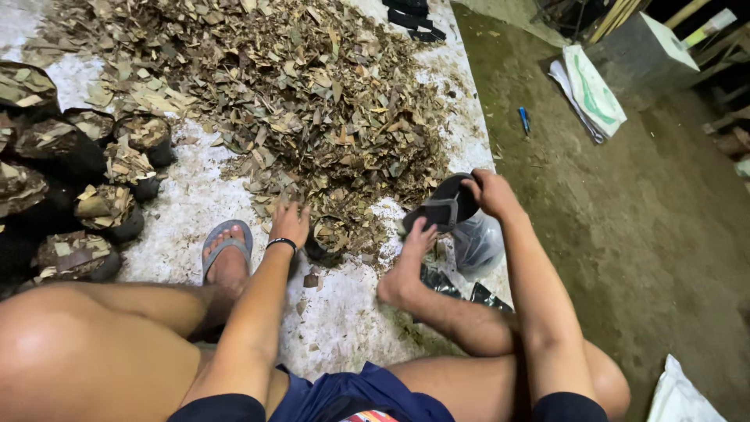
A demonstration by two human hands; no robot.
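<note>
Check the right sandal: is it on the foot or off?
Off. The right hand holds the dark sandal just above the bare right foot. The left foot's grey sandal is on.

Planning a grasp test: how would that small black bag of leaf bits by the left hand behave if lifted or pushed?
The small black bag is probably floppy: its rim looks thin and creased, like soft plastic film. Likely light for its size, as the fill matches the dry chips in the leaf pile. It stands open-topped beside the left hand, so a push may tip it and spill.
</note>
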